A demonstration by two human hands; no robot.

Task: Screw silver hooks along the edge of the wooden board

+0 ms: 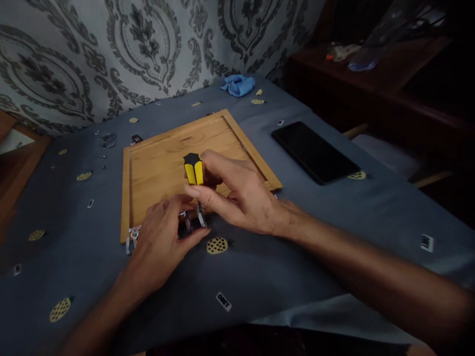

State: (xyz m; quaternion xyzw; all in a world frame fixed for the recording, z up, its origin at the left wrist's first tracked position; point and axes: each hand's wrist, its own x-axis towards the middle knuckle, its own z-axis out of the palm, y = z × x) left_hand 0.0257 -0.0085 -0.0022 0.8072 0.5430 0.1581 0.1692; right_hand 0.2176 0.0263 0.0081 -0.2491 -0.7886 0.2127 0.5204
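Note:
My right hand [241,193] is closed around a screwdriver [194,169] with a yellow and black handle, held nearly upright. Its shaft points down at a small metal clasp [201,216] by the near edge of a framed wooden panel [159,170]. Bent around that clasp, the thumb and fingers of my left hand [165,232] hold it. The screwdriver's tip is too small to make out. Another metal clasp [132,238] sits at the panel's near left corner, beside my left wrist. Dark metal hardware [136,139] shows at the far left corner.
A black phone [315,152] lies right of the panel on the blue patterned cloth [282,277]. Behind is a crumpled blue cloth [238,85]. Small metal or clear pieces [107,140] lie left of the panel. A dark wooden cabinet [386,84] stands at the right, before a patterned wall.

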